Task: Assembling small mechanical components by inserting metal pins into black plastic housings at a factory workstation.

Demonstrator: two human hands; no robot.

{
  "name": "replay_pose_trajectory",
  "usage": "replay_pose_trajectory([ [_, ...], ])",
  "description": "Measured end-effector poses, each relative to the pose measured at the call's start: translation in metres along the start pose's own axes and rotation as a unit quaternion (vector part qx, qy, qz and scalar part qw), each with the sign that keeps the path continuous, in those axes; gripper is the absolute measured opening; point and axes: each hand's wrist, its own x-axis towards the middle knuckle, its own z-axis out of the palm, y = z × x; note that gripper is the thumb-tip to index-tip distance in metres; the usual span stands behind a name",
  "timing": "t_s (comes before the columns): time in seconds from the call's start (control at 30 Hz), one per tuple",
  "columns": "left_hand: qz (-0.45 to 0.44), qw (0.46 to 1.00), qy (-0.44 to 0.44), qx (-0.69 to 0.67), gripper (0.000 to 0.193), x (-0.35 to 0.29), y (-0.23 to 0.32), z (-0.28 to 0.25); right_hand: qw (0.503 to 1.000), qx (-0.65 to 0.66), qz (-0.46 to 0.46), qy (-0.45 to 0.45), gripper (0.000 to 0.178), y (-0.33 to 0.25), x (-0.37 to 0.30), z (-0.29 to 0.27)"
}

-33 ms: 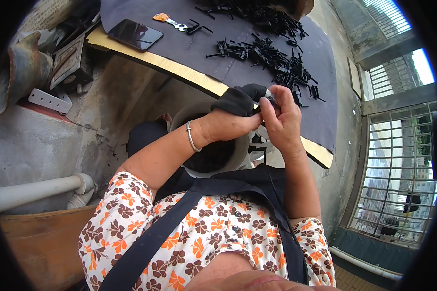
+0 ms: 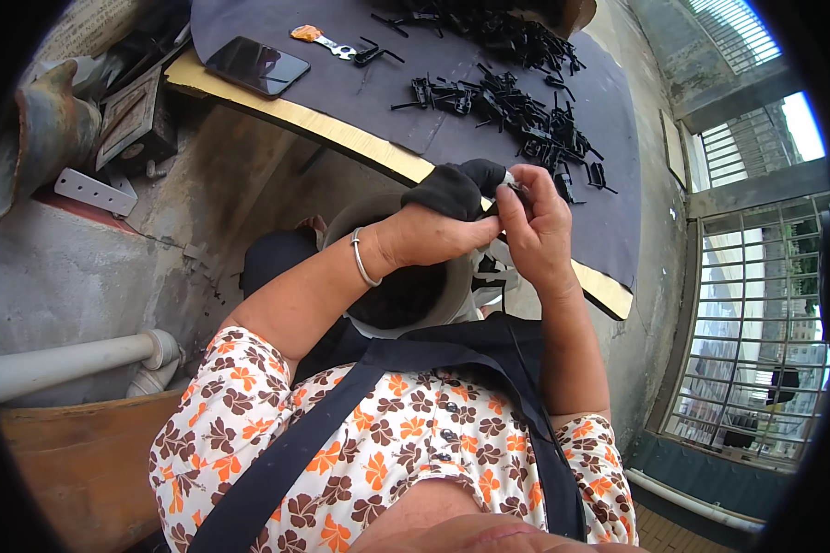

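My left hand (image 2: 438,235) is closed in front of my chest, just off the table's front edge. Black cloth (image 2: 443,192) covers part of its fingers, and what it grips is hidden. Against its fingertips, my right hand (image 2: 537,226) pinches a small dark part (image 2: 524,193) between thumb and fingers. A whitish bit (image 2: 509,178) shows beside that part; I cannot tell what it belongs to. Beyond my hands, a pile of black parts with thin rods (image 2: 549,129) lies on the dark tabletop (image 2: 369,101).
A bigger black heap (image 2: 498,32) lies at the back. A phone (image 2: 256,65) and an orange-handled metal tool (image 2: 327,41) lie at the table's left. Below my left forearm stands a pale bucket (image 2: 452,293) with dark contents. A barred window (image 2: 747,323) is on the right.
My fingers and the black cloth have shifted very slightly. Both hands stay together in the same place.
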Motion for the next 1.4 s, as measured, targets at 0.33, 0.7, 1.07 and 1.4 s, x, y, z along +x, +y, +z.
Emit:
replay_pose_trajectory([
  [0.33,0.079,0.987,0.049,0.127,0.012,0.000,-0.018,-0.003,0.997,0.063,0.048,0.005,0.017,0.000,-0.011,-0.007],
  [0.7,0.217,0.924,0.096,0.301,0.010,-0.003,-0.014,-0.002,0.986,0.132,0.097,-0.043,0.026,-0.001,-0.009,0.012],
  [1.07,0.112,0.980,0.093,0.135,0.015,0.003,-0.022,-0.009,0.990,0.083,0.100,-0.046,0.017,0.013,-0.017,-0.004],
  [1.4,0.022,1.000,-0.017,0.013,0.019,0.002,-0.012,-0.008,0.999,0.039,-0.017,0.017,0.005,0.011,-0.012,-0.017],
])
